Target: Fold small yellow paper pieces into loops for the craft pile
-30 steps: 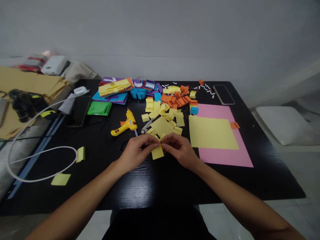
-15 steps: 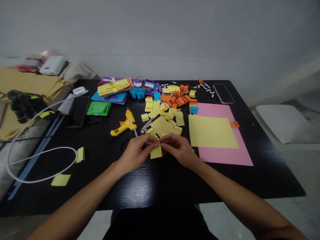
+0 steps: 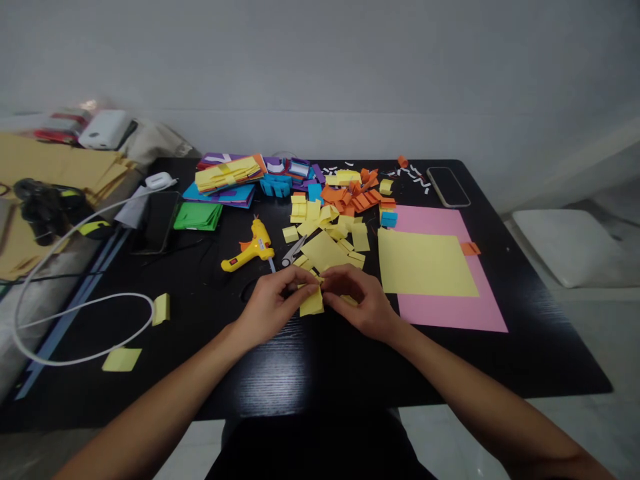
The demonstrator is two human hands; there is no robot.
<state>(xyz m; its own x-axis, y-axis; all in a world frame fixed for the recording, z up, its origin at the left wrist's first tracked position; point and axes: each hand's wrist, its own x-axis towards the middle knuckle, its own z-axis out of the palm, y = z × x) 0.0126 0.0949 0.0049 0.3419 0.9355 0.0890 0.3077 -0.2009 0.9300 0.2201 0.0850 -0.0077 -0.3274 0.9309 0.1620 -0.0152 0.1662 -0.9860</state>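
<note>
A small yellow paper piece [image 3: 312, 304] is pinched between the thumb and fingers of my left hand [image 3: 277, 297], low over the table. My right hand [image 3: 363, 300] is curled at the paper's right edge, its thumb and index fingertips on the upper corner. The paper hangs slightly tilted, and its top edge is partly hidden by my fingers. Just beyond my hands lies a heap of yellow paper pieces [image 3: 325, 251], some flat and some folded. Scissors [image 3: 293, 253] rest at the heap's left side, their handles partly hidden by my left hand.
A yellow glue gun [image 3: 253, 247] lies left of the heap. Yellow sheet [image 3: 427, 265] and pink sheet [image 3: 450, 315] lie right. Orange paper pieces [image 3: 353, 197], stacked coloured paper [image 3: 230, 175] and a phone [image 3: 447, 187] are farther back. A white cable [image 3: 75, 227] loops at left.
The yellow paper piece has tilted a little and shifted slightly up. My right hand's thumb and index finger have spread somewhat, showing more yellow paper behind them. My left hand has hardly moved.
</note>
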